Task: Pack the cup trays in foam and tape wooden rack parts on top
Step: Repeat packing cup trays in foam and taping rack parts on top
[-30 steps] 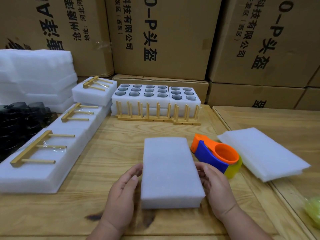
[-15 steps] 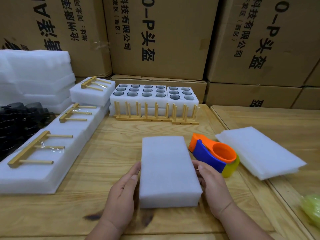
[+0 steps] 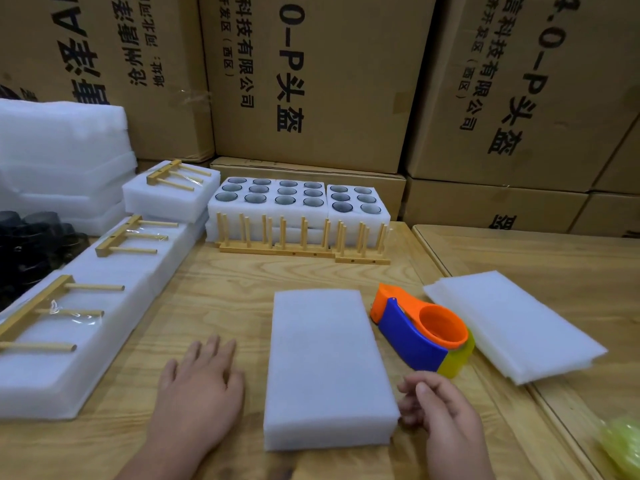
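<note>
The left hand (image 3: 199, 386) lies flat on the table (image 3: 225, 292), fingers straight, holding nothing, apart from the foam block (image 3: 325, 368) at its 3 o'clock. The right hand (image 3: 445, 415), loosely curled and holding nothing, touches the block's near right corner. Boxes (image 3: 311, 81) at 12 o'clock read "0-P头盔" and "科技有限公司".

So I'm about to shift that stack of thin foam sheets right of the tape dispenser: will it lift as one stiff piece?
Probably not. The stack of thin foam sheets shows separate loose layers at its near edge, so they would likely sag and slide apart. The foam looks very light, so a push may fan it. Supporting it from underneath seems safer.
</note>
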{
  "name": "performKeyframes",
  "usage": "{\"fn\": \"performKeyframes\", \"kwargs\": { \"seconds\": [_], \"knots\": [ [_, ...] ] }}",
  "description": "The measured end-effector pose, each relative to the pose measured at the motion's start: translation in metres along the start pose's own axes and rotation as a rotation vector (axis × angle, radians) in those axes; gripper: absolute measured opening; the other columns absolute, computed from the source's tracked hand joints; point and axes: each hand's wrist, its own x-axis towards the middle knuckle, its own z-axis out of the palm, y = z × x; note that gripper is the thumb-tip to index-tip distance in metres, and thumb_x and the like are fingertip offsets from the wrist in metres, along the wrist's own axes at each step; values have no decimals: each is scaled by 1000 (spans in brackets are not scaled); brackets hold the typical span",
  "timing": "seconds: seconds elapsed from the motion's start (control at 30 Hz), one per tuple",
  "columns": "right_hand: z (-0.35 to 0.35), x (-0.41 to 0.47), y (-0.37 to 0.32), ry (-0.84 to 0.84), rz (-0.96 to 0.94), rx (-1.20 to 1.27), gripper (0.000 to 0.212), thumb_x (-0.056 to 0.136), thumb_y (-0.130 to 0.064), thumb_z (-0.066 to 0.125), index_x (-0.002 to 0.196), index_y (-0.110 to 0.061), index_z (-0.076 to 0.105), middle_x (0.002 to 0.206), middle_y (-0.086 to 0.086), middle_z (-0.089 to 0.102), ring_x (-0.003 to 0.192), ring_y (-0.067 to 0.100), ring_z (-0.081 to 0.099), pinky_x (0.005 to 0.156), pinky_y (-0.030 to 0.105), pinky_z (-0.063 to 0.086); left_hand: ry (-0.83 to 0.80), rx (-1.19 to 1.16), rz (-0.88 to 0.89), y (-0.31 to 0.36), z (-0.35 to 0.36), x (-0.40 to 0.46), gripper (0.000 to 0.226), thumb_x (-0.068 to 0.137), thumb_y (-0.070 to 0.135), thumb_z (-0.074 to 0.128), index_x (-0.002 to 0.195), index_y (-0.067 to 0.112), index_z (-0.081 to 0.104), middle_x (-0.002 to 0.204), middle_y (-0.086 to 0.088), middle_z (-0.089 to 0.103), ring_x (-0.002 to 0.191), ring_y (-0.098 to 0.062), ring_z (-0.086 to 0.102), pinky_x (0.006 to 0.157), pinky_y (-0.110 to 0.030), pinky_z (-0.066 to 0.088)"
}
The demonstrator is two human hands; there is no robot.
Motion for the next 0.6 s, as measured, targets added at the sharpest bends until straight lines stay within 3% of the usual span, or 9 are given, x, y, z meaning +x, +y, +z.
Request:
{"fn": "performKeyframes", "kwargs": {
  "seconds": [0.1, 0.2, 0.3, 0.4, 0.5, 0.6],
  "knots": [
    [1, -5, -24, -38, -103, -36, 44, 95, 15, 49, 78, -16, 75, 68, 17, 68, 52, 15, 54, 47, 20, 44, -1, 42, 3, 6, 4, 10, 64, 97, 60, 20, 159, 46, 13, 169, 16, 0, 157, -13, -2, 124, -48, 3],
    [11, 17, -60, -164, -219, -121, 41, 94, 13, 55, 83, -21, 74, 70, 14, 67, 56, 13, 56, 54, 20, 47, 0, 43, -6, 5, 4, 15, 66, 95, 63, 17, 158, 47, 10, 169, 16, -2, 156, -13, -2, 123, -49, 3],
    [26, 65, -89, -240, -330, -367, 26, 94, -9, 65, 87, -33, 71, 77, -2, 70, 66, 7, 61, 62, 17, 48, 3, 27, 6, 3, 5, 17, 67, 93, 65, 16, 158, 48, 10, 169, 17, -2, 156, -12, -3, 123, -49, 2],
    [48, 130, -105, -228, -448, -644, 23, 96, -18, 63, 84, -37, 66, 72, -11, 66, 67, 2, 58, 59, 11, 42, -29, -23, 17, 5, 1, 23, 67, 93, 66, 18, 158, 50, 9, 169, 18, -4, 156, -11, -4, 124, -48, 2],
    [70, 191, -111, -246, -467, -941, 17, 99, -20, 57, 95, -32, 69, 75, -15, 62, 68, 5, 58, 62, 26, 44, -67, -109, 12, 8, -6, 33, 66, 94, 66, 20, 157, 53, 7, 168, 20, -7, 156, -9, -6, 124, -48, 1],
    [84, 238, -111, -247, -418, -1162, 26, 100, -18, 49, 112, -24, 72, 94, -9, 69, 83, 17, 63, 73, 34, 53, -82, -146, 14, 11, -11, 38, 64, 94, 67, 22, 155, 57, 5, 167, 22, -9, 156, -8, -5, 124, -46, 3]
  ]
}}
